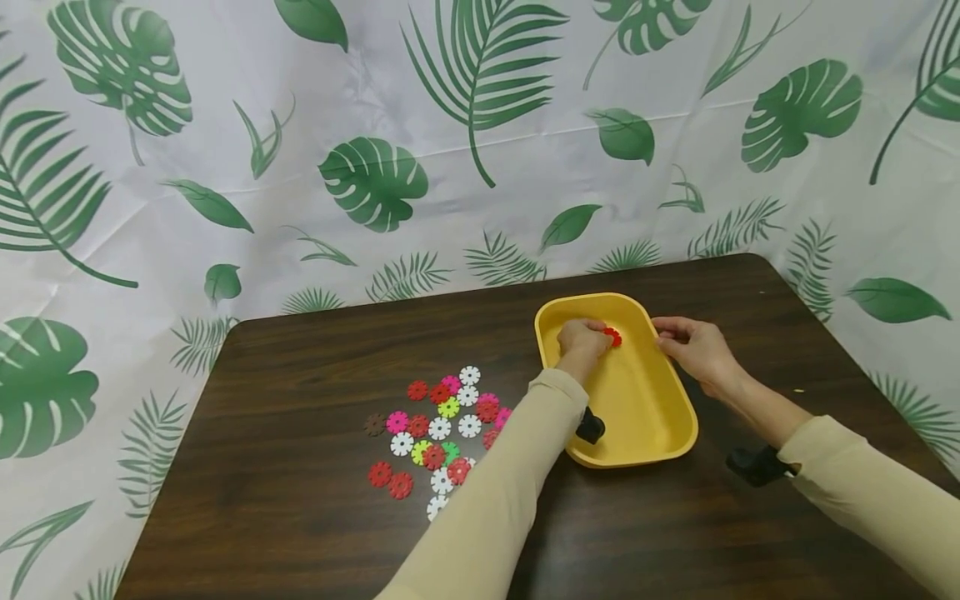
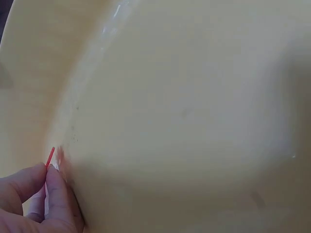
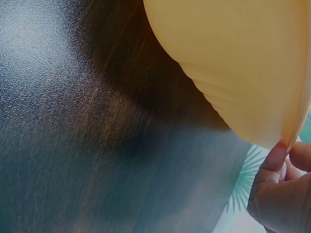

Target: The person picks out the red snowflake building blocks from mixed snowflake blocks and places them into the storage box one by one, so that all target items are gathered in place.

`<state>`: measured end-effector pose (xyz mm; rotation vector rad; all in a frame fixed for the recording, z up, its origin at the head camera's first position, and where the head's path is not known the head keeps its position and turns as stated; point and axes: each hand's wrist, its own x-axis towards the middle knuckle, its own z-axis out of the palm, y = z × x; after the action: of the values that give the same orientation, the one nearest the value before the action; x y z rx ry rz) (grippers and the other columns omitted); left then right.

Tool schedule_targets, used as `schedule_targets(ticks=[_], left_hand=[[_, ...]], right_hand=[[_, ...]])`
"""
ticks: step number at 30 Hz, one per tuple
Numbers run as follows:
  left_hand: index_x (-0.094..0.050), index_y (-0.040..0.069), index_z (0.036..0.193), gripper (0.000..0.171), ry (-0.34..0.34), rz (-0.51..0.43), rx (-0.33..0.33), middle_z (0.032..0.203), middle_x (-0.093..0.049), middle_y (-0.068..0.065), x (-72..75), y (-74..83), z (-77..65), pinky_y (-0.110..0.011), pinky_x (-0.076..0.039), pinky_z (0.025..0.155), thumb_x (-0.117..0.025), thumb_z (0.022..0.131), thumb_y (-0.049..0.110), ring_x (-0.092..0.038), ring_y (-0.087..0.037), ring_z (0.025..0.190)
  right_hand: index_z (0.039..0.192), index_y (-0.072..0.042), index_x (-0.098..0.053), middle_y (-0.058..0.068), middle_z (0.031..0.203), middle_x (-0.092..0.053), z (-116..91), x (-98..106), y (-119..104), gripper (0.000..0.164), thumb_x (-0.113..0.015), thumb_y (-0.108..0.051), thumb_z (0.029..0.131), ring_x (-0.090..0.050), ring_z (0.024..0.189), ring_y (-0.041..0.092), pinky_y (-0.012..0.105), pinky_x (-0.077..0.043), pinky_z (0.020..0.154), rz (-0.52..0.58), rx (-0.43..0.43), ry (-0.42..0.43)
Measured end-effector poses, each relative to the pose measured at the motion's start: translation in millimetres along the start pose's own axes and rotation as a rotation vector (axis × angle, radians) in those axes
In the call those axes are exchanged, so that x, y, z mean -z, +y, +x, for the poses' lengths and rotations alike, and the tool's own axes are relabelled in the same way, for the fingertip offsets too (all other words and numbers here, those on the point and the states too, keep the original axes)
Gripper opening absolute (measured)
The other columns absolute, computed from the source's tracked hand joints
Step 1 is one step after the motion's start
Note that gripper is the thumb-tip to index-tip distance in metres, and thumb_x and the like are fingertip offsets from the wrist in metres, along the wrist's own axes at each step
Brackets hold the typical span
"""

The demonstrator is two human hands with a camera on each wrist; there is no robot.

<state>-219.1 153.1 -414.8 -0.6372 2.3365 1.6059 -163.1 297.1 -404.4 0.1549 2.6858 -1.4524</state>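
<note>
Pinching a red disc (image 1: 613, 337), the left hand (image 1: 582, 339) is inside the yellow tub (image 1: 632, 408), whose right rim (image 1: 677, 379) the right hand (image 1: 699, 350) pinches. Only the head view shows the scattered discs (image 1: 435, 428) at left on the counter (image 1: 300, 442).

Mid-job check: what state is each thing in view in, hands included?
Left hand: inside the tray, pinching a red disc.
Red disc: held in the fingertips.
Right hand: pinching the tray's rim.
Tray: open side up, on the table.
Loose discs: scattered on the table, some overlapping; the left sleeve may hide more.
Cloth: hanging behind the table, creased.
</note>
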Motion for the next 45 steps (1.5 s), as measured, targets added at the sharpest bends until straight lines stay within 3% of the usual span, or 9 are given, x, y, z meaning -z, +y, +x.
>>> schedule_targets(ticks=[5,19,27,37,45], left_hand=[[-0.074,0.010,0.080,0.014,0.003,0.038,-0.003,0.078,-0.057,0.000,1.4,-1.8,-0.4,-0.024,-0.050,0.070,-0.077,0.069,0.001,-0.049,-0.013,0.070],[-0.072,0.009,0.083,0.014,-0.008,0.033,-0.008,0.084,-0.057,-0.003,6.6,-0.5,-3.2,-0.026,-0.051,0.077,-0.076,0.071,0.002,-0.049,-0.015,0.075],[-0.073,0.005,0.093,0.025,-0.037,0.030,-0.034,0.092,-0.060,-0.006,8.2,5.8,-5.0,-0.024,-0.053,0.075,-0.080,0.069,0.004,-0.051,-0.014,0.075],[-0.071,0.007,0.100,0.026,-0.130,0.066,-0.038,0.094,-0.062,-0.003,8.9,9.2,-8.3,-0.025,-0.054,0.073,-0.078,0.075,0.012,-0.055,-0.015,0.076],[-0.072,0.009,0.105,0.028,-0.191,-0.029,-0.044,0.094,-0.068,-0.002,16.0,14.8,-14.5,-0.026,-0.055,0.075,-0.076,0.078,0.013,-0.062,-0.014,0.076]], right_hand=[[0.134,0.009,-0.043,0.023,0.113,-0.050,-1,-1,-3,0.041,-0.050,-0.002,0.095,-0.052,0.089,0.018,0.011,-0.051,0.069,0.005,-0.008,-0.016],[0.134,0.011,-0.043,0.023,0.112,-0.050,-1,-3,-6,0.041,-0.050,-0.002,0.095,-0.051,0.087,0.015,0.011,-0.051,0.069,0.006,0.011,-0.022],[0.135,0.011,-0.041,0.024,0.113,-0.050,-1,-3,-6,0.042,-0.049,-0.004,0.096,-0.051,0.091,0.021,0.012,-0.051,0.068,0.004,0.001,-0.036],[0.134,0.012,-0.042,0.023,0.112,-0.050,-1,-4,-4,0.041,-0.049,-0.003,0.096,-0.051,0.088,0.018,0.012,-0.051,0.068,-0.017,0.012,-0.025],[0.134,0.012,-0.041,0.025,0.115,-0.050,-2,-1,-3,0.042,-0.048,-0.005,0.096,-0.050,0.084,0.009,0.012,-0.050,0.068,-0.022,0.020,-0.019]])
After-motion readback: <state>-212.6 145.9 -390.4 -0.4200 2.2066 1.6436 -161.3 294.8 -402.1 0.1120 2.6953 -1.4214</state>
